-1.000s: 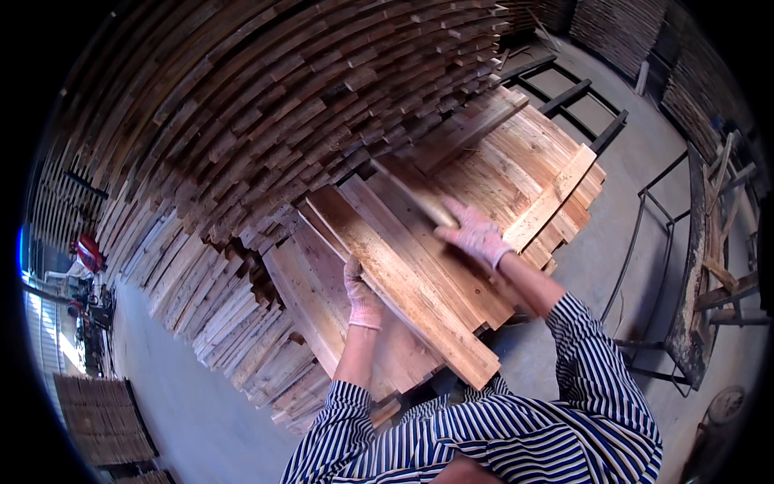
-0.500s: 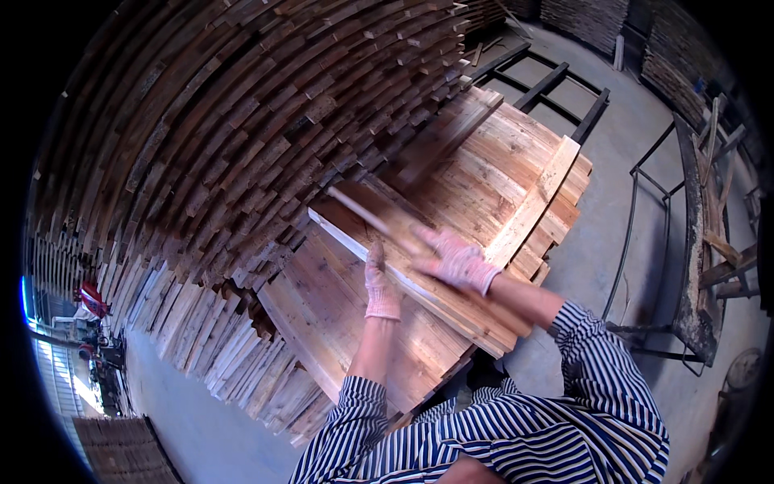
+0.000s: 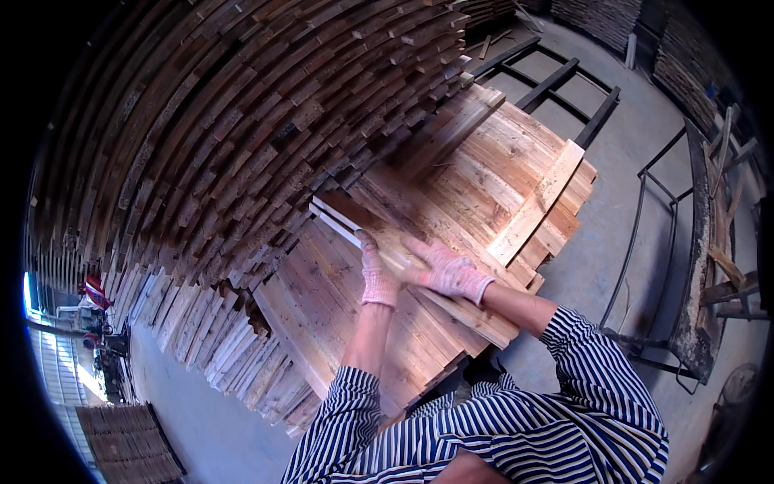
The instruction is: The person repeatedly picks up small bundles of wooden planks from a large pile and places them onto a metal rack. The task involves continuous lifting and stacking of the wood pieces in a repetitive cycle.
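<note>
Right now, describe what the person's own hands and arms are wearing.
Both hands wear pale pink knit work gloves: left hand, right hand. The sleeves are navy and white striped shirt fabric, pushed up so the forearms are bare.

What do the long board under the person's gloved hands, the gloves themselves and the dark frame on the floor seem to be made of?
Long pale board: raw, unfinished wood, with visible grain. Pinkish gloves on the left hand and right hand: probably knitted fabric. Dark floor frame: likely metal, matte, with thin straight bars.

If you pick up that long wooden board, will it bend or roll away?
Probably neither: the board looks stiff and flat-faced, so rolling seems unlikely. Being long, it may tip if gripped at one end; the left hand and right hand both hold it.
</note>
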Motion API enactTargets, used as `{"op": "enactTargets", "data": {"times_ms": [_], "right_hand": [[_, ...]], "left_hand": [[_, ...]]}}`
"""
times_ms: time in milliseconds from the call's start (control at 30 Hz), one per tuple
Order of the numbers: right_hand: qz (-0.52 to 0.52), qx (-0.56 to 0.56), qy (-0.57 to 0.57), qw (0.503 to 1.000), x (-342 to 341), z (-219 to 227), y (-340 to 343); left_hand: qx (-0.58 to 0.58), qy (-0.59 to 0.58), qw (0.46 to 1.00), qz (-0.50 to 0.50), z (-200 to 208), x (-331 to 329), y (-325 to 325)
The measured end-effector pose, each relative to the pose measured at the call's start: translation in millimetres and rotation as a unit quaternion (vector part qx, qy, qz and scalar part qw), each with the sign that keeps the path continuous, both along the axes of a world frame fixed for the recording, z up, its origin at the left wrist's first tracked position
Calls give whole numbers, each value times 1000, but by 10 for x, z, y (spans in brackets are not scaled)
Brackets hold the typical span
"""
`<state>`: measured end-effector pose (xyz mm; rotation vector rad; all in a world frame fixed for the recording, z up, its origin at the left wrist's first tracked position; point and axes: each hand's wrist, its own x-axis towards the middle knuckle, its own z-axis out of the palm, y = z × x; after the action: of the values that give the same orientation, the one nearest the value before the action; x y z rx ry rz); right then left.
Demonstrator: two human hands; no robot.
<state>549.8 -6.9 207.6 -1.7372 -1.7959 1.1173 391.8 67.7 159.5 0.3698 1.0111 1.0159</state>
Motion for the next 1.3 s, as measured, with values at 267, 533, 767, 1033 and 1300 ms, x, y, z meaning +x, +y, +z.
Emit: {"op": "enactTargets", "data": {"times_ms": [267, 533, 767, 1033, 1300], "right_hand": [[-91, 47, -184, 978, 1259, -426, 316], [-14, 116, -174, 978, 814, -354, 76], [-123, 93, -84, 984, 1685, -328, 139], [-179, 41, -260, 948, 1292, -659, 653], [-181, 124, -249, 943, 1330, -852, 562]], "left_hand": [[25, -3, 1000, 9, -549, 116, 229], [-36, -14, 999, -9, 91, 737, 34], [425, 507, 603, -445, 362, 864, -1288], [436, 543, 485, -529, 41, 565, -1568], [472, 531, 429, -558, 48, 303, -1553]]}}
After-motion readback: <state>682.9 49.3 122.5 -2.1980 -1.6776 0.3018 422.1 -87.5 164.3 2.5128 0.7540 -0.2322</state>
